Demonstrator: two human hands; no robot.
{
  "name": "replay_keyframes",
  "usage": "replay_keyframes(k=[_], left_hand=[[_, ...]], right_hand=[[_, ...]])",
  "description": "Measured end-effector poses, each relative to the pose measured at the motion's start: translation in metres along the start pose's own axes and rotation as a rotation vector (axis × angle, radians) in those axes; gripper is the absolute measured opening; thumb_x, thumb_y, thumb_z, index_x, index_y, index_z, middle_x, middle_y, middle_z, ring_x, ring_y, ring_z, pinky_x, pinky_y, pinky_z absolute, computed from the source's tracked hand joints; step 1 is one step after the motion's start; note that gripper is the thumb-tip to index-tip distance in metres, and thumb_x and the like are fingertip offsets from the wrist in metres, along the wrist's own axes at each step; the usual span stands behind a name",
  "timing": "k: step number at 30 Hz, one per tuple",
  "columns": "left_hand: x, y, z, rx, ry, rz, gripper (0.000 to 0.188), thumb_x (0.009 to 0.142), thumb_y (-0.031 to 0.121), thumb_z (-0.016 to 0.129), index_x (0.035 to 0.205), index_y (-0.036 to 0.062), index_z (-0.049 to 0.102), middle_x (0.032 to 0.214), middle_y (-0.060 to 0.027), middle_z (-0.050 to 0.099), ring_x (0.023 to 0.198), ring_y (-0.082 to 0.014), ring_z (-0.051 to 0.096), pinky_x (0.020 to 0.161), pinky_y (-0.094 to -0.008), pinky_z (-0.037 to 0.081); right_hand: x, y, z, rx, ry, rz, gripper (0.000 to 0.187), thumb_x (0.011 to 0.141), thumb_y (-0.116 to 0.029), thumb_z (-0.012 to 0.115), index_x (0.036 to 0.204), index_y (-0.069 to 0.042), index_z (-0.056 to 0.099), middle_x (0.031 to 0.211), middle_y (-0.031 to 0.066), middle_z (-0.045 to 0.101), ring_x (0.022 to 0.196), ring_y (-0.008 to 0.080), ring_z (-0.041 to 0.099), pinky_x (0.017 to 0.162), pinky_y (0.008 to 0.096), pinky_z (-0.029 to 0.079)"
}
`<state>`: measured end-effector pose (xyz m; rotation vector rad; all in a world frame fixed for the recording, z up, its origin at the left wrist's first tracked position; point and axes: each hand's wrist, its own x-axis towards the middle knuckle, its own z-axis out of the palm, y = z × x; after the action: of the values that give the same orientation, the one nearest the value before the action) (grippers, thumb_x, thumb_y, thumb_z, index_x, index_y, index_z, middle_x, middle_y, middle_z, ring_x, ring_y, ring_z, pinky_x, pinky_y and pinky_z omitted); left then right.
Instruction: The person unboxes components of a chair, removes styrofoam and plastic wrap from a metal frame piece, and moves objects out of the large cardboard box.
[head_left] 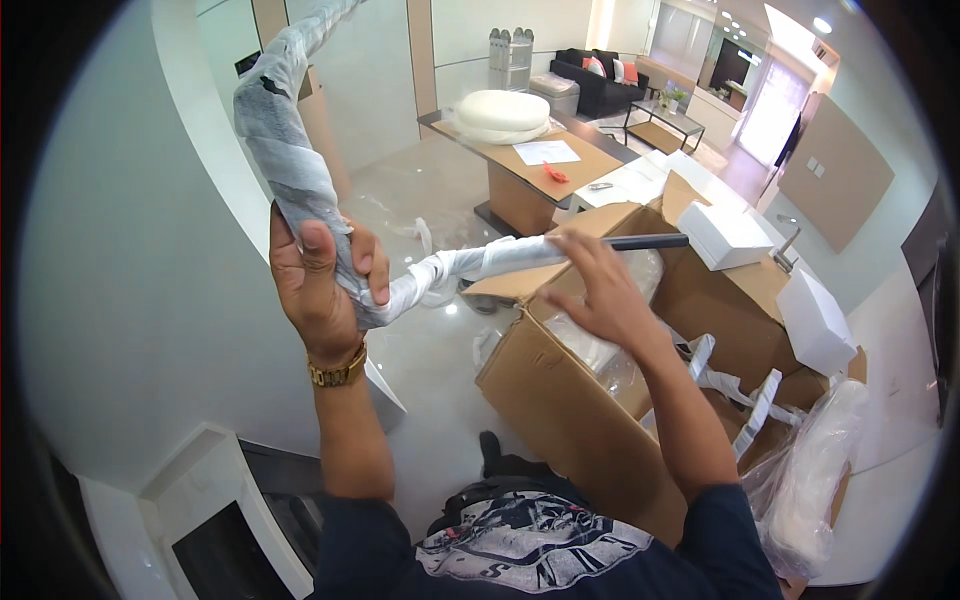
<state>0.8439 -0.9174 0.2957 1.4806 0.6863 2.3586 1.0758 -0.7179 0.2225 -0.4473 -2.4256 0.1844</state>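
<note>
My left hand [325,275] is closed around the bend of a long angled metal tube wound in white foam wrap [285,150]. One leg of the tube rises to the upper left. The other runs to the right, where a bare black end [648,242] sticks out of the wrapping. My right hand [605,290] is at the edge of the wrap by that black end, fingertips against or just over it, thumb stretched apart below. Whether the fingertips press on the foam I cannot tell. Under my right forearm stands an open cardboard box [570,400].
Inside the box lie more foam-wrapped tubes [757,412] and clear plastic. White foam blocks [722,236] rest on its far side, and a plastic-wrapped white piece [815,470] leans at the right. Beyond, a table [490,155] carries a round white cushion [503,112]. A wall [120,250] runs along the left.
</note>
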Motion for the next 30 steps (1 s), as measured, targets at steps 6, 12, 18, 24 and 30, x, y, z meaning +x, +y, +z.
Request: replay_keyframes(k=[6, 12, 18, 24, 30], left_hand=[[0.03, -0.037, -0.039, 0.096, 0.02, -0.025, 0.048, 0.103, 0.031, 0.062, 0.132, -0.0004, 0.041, 0.072, -0.0105, 0.055, 0.049, -0.0151, 0.052, 0.04, -0.0275, 0.045], [0.082, -0.077, -0.098, 0.197, 0.025, -0.101, 0.049, 0.102, 0.032, 0.063, 0.132, -0.0013, 0.043, 0.073, -0.0108, 0.056, 0.051, -0.0138, 0.054, 0.04, -0.0271, 0.046], [0.143, -0.127, -0.151, 0.169, 0.075, -0.143, 0.043, 0.104, 0.03, 0.06, 0.129, -0.0008, 0.044, 0.071, -0.0111, 0.055, 0.048, -0.0161, 0.053, 0.038, -0.0278, 0.044], [0.192, -0.153, -0.204, 0.003, 0.111, -0.076, 0.046, 0.108, 0.035, 0.049, 0.137, 0.0, 0.043, 0.071, -0.0094, 0.051, 0.042, -0.0177, 0.047, 0.039, -0.0296, 0.039], [0.239, -0.188, -0.234, 0.0, 0.25, -0.137, 0.045, 0.111, 0.038, 0.041, 0.141, 0.0046, 0.044, 0.071, -0.002, 0.048, 0.045, -0.0128, 0.043, 0.046, -0.0282, 0.038]], right_hand=[[0.121, 0.043, 0.064, -0.064, -0.574, 0.398, 0.06, 0.091, -0.058, 0.063, 0.125, -0.009, 0.07, 0.118, 0.0154, 0.072, 0.115, 0.0349, 0.065, 0.1, 0.0503, 0.046], [0.132, 0.038, 0.134, 0.41, 0.101, 0.117, 0.018, 0.088, -0.003, 0.068, 0.105, -0.004, 0.073, 0.091, 0.016, 0.072, 0.088, 0.0343, 0.07, 0.077, 0.0402, 0.054], [0.091, 0.052, 0.217, 0.098, -0.646, -0.239, 0.038, 0.088, -0.015, 0.071, 0.125, -0.007, 0.066, 0.117, 0.0159, 0.07, 0.105, 0.0307, 0.067, 0.089, 0.0405, 0.054], [0.205, 0.092, 0.303, 1.527, -0.501, 0.67, 0.08, 0.087, -0.049, 0.078, 0.148, -0.01, 0.045, 0.141, 0.0086, 0.059, 0.131, 0.0254, 0.054, 0.104, 0.0426, 0.047], [0.327, 0.089, 0.355, 2.567, -0.017, 0.169, 0.094, 0.084, -0.064, 0.071, 0.153, -0.011, 0.034, 0.155, 0.0094, 0.044, 0.145, 0.0305, 0.038, 0.12, 0.0521, 0.028]])
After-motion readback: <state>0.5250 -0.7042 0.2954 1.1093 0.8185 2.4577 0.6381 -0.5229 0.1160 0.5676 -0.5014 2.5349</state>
